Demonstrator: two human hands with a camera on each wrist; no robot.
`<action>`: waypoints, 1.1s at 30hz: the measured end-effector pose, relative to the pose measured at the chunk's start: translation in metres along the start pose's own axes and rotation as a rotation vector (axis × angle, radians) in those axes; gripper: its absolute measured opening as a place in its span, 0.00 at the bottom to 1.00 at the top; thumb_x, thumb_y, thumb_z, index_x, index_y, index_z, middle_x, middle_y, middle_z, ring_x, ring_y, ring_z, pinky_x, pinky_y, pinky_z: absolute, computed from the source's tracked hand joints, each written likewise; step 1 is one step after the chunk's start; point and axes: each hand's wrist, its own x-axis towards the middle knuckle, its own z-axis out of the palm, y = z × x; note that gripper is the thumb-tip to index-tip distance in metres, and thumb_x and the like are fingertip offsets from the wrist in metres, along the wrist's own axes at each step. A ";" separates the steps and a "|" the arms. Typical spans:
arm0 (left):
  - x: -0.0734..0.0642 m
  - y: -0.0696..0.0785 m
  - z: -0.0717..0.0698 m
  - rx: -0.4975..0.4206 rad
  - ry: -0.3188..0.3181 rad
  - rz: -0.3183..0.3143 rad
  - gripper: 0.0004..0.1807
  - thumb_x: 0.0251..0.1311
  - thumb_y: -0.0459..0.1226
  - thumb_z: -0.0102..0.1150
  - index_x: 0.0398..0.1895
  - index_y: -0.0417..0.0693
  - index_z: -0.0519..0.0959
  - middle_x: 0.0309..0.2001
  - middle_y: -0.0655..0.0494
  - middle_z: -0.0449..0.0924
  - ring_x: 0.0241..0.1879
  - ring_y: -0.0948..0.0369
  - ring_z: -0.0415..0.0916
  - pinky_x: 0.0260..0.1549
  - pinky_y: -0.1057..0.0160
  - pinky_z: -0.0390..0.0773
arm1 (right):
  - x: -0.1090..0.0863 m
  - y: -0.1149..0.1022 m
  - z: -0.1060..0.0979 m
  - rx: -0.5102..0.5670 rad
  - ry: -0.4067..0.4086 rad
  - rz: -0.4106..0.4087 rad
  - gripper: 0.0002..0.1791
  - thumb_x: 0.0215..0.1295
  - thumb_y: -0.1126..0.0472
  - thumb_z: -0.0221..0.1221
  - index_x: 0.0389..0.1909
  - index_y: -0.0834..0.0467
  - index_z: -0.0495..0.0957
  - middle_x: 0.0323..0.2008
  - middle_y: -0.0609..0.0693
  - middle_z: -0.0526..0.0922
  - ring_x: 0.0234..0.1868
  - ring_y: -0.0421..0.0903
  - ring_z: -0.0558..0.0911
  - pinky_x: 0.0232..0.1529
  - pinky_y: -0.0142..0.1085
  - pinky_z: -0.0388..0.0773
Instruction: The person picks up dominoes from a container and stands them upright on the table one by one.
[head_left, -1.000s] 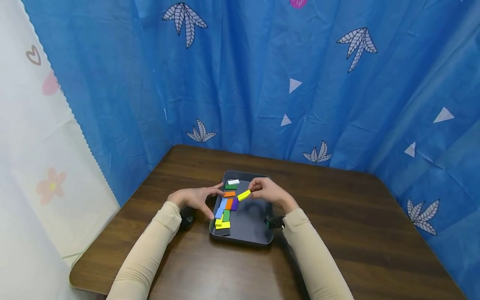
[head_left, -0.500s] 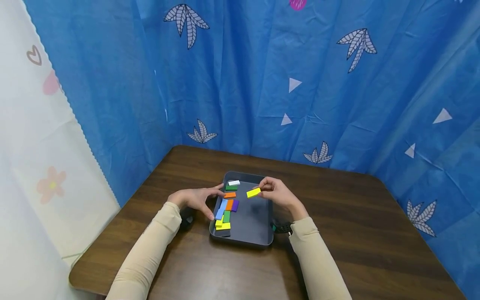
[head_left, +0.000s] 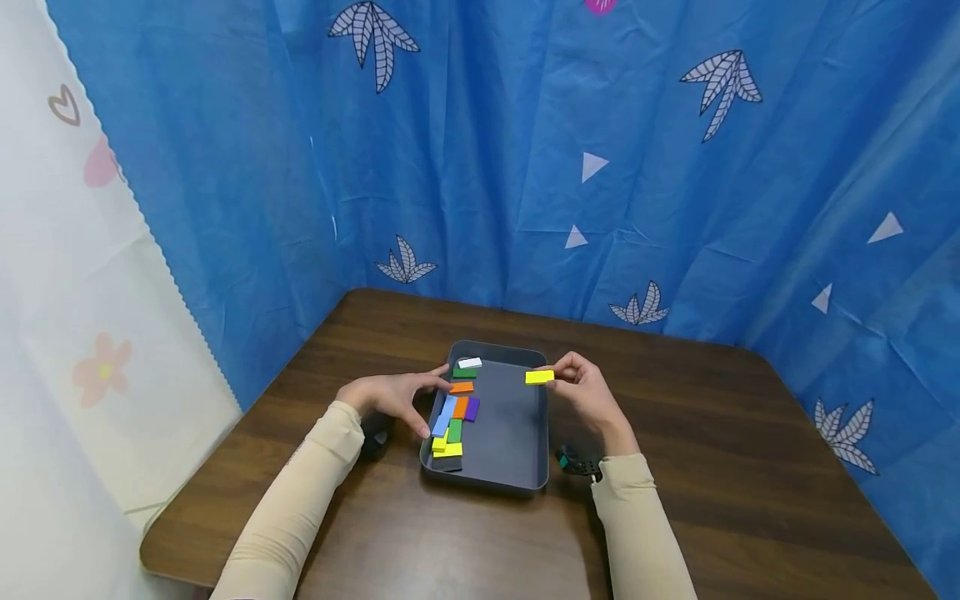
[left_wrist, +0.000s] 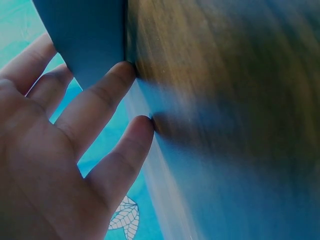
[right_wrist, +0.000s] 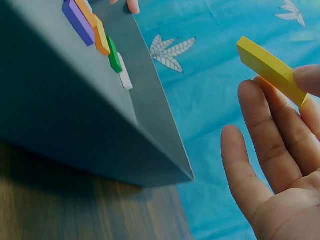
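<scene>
My right hand point(head_left: 594, 402) pinches a yellow block point(head_left: 539, 377) between thumb and fingers, raised over the right rim of a dark grey tray point(head_left: 506, 442). In the right wrist view the yellow block point(right_wrist: 267, 67) is tilted. My left hand point(head_left: 390, 398) rests at the tray's left rim, thumb and fingers spread. In the left wrist view its fingers point(left_wrist: 102, 95) look straight, close to the tray's outer wall point(left_wrist: 92, 35). Along the tray's left side lie a white block point(head_left: 469, 363), an orange block point(head_left: 461, 388), a light blue block point(head_left: 444, 417) and a purple block point(head_left: 472, 409).
More blocks lie at the tray's near left, among them a green block point(head_left: 455, 430), a yellow block point(head_left: 447, 451) and a black block point(head_left: 447, 465). The tray stands on a brown wooden table point(head_left: 712, 433). A blue curtain point(head_left: 495, 167) hangs behind it.
My right hand has carried the yellow block rightward, from over the middle of the tray to its right rim. The left hand has stayed at the left rim.
</scene>
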 end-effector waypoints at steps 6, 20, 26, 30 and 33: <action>0.000 -0.001 -0.002 0.001 -0.004 -0.006 0.52 0.45 0.50 0.79 0.75 0.63 0.63 0.83 0.63 0.35 0.78 0.47 0.49 0.72 0.33 0.53 | -0.007 0.004 -0.010 -0.006 0.066 0.007 0.12 0.66 0.73 0.59 0.47 0.72 0.70 0.41 0.40 0.89 0.42 0.40 0.82 0.48 0.32 0.81; 0.002 -0.001 -0.001 0.013 -0.004 0.016 0.51 0.45 0.50 0.79 0.75 0.61 0.64 0.83 0.63 0.34 0.78 0.47 0.50 0.73 0.34 0.53 | -0.009 0.004 -0.029 -0.033 0.196 -0.033 0.16 0.69 0.70 0.59 0.53 0.75 0.72 0.36 0.37 0.85 0.39 0.41 0.83 0.46 0.27 0.82; 0.002 0.000 -0.001 0.015 0.002 0.029 0.51 0.45 0.49 0.79 0.75 0.60 0.64 0.83 0.62 0.34 0.78 0.47 0.50 0.73 0.35 0.53 | -0.010 0.008 -0.037 -0.051 0.244 -0.018 0.18 0.69 0.70 0.59 0.55 0.76 0.72 0.37 0.41 0.83 0.39 0.40 0.83 0.43 0.27 0.83; 0.001 0.000 0.000 0.022 0.001 0.031 0.51 0.45 0.50 0.79 0.75 0.60 0.64 0.83 0.61 0.34 0.78 0.47 0.51 0.73 0.35 0.53 | -0.011 0.013 -0.042 -0.121 0.277 0.028 0.18 0.70 0.68 0.59 0.56 0.72 0.74 0.42 0.49 0.82 0.40 0.36 0.81 0.44 0.24 0.81; 0.002 -0.001 0.000 0.030 -0.002 0.035 0.51 0.45 0.50 0.79 0.75 0.60 0.64 0.83 0.61 0.34 0.78 0.47 0.51 0.73 0.36 0.54 | -0.013 0.018 -0.044 -0.182 0.298 0.079 0.19 0.70 0.66 0.59 0.58 0.70 0.75 0.46 0.56 0.82 0.40 0.33 0.79 0.44 0.22 0.79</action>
